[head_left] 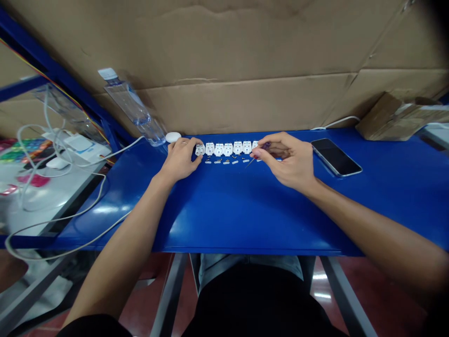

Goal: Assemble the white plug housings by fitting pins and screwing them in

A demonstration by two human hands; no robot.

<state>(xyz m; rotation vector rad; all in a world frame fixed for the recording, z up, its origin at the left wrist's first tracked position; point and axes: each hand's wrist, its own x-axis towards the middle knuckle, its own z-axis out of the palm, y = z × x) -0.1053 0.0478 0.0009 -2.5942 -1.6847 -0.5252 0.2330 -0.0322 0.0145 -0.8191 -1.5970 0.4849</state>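
White part point(200, 150) sits between fingers point(195, 142) of the left hand point(180, 160).

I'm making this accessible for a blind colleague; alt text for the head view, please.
A person's left hand pinches the leftmost of a row of small white parts on a blue table, while the right hand holds a thin tool. Small pieces lie in front of the row; a clear bottle and a phone are nearby.

The left hand point(180, 158) held the leftmost white piece point(199, 150) of a row between thumb and finger; the right hand point(293, 161) gripped a thin tool point(249, 163). A phone point(336, 157) lay on the blue table point(245, 215), and a clear bottle point(135, 110) stood near the left hand.
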